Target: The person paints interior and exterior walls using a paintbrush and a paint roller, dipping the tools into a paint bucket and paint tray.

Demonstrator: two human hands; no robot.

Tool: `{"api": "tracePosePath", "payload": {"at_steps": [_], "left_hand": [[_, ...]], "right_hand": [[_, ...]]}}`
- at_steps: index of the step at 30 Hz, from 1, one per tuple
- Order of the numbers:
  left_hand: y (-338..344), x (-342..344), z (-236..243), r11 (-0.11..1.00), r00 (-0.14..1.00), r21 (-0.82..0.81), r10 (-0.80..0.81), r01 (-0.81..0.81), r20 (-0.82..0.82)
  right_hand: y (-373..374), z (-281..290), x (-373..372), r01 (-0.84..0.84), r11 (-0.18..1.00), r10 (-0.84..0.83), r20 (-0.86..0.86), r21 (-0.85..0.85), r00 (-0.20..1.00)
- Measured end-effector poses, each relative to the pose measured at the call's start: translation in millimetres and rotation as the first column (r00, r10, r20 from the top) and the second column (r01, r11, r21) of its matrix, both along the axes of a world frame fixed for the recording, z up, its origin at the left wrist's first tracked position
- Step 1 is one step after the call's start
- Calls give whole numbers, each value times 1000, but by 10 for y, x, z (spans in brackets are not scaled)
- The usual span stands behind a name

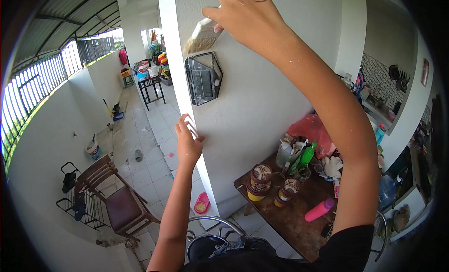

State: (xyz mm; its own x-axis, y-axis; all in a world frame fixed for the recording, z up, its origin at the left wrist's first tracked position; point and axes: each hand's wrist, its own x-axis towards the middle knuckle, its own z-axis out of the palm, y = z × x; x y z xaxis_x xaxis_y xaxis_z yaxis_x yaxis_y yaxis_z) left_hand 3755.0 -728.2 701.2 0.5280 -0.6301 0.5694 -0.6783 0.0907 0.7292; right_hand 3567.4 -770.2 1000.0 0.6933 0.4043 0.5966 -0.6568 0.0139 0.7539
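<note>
High up against the white wall (266,80), my right hand (248,14) is closed round a paintbrush (201,35). Its pale bristles point down and left, by the wall's edge just above a dark six-sided wall fixture (204,78) with a glassy panel. Whether the bristles touch the wall, I cannot tell. Lower down, my left hand (188,144) rests at the wall's corner, fingers apart and nothing in them.
Below on the right, a brown table (280,230) bears patterned pots (260,176), a pink bottle (319,209), a green bottle (308,152) and a red plastic bag (308,131). A wooden chair (124,213) and shoe rack (93,218) stand left. A metal rail (220,219) curves before me.
</note>
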Motion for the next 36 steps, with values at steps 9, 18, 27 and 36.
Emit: {"api": "tracePosePath", "payload": {"at_steps": [9, 18, 27, 36], "left_hand": [[1, 3, -47, 1000, 1000, 0, 9, -9, 10], [3, -5, -59, 1000, 1000, -4, 17, -17, -9], [-7, 8, -65, 999, 999, 5, 39, -39, 1], [-26, 9, -77, 999, 1000, 27, 31, -31, -6]], "right_hand": [[-56, -49, 171, 127, 980, -124, 24, -154, 992], [197, 27, 247, 269, 958, -255, -137, 96, 957], [224, -54, 347, 337, 872, -322, -102, 356, 941], [346, -74, 243, 213, 898, -250, 48, 386, 967]]}}
